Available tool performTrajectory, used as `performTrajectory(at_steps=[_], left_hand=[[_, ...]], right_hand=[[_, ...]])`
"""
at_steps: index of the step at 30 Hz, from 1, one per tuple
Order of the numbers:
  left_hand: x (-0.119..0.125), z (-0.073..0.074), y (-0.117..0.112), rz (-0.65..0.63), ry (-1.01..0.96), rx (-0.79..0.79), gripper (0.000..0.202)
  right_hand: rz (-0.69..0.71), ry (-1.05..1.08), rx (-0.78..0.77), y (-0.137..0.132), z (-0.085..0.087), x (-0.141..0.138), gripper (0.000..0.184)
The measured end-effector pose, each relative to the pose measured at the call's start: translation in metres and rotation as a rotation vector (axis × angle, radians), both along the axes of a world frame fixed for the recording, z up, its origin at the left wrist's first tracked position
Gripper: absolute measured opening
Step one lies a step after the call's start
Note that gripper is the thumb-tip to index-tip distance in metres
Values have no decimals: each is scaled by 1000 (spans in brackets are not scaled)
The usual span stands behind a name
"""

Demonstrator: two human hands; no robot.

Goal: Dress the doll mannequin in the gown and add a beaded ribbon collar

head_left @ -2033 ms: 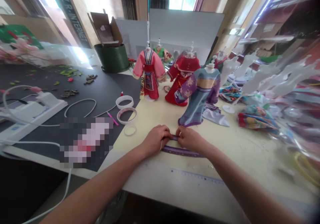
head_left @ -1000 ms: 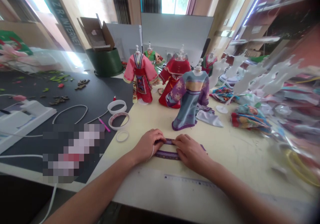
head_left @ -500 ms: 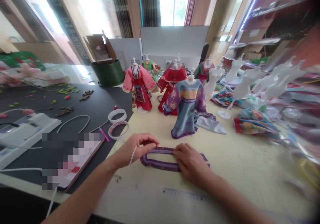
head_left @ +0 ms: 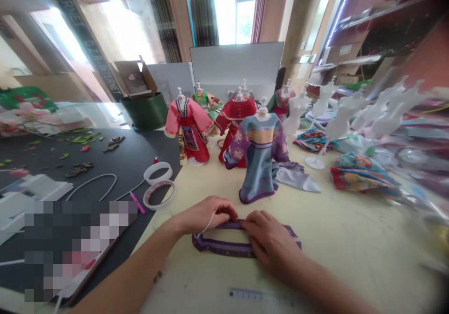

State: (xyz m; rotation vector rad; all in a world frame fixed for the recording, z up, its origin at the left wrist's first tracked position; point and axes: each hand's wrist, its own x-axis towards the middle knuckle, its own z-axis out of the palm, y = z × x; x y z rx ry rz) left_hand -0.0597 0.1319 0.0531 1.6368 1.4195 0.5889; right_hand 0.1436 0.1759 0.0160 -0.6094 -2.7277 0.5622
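Ribbon point(head_left: 224, 247): purple loop lying on my desk point(head_left: 351, 239)
Left hand point(head_left: 206, 214): curled, pinching the upper strand
Right hand point(head_left: 270, 245): spread, pressing down to keep it flat

A purple woven trim point(head_left: 224, 246), patterned along its length and edged in a darker tone, is bent into a long, flat loop and laid on the cream desk point(head_left: 336, 239). Its upper strand is pinched by the left hand point(head_left: 206, 213), and its right end is pressed down under the right hand point(head_left: 270, 244). A thin strand of white beads point(head_left: 209, 224) is held at the left hand, running down toward the loop's left end.
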Motion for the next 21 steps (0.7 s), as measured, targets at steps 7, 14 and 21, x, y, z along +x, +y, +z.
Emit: performTrajectory(at_steps=[7, 14, 21], left_hand=[[-2, -4, -4, -18, 3, 16, 22], [-2, -10, -5, 4, -131, -24, 21], [-2, -11, -6, 14, -146, -53, 25]], right_hand=[[-14, -12, -26, -2, -2, -3, 32], [-22, -7, -38, -3, -3, -5, 31], [-35, 5, -65, -3, -4, -6, 35]])
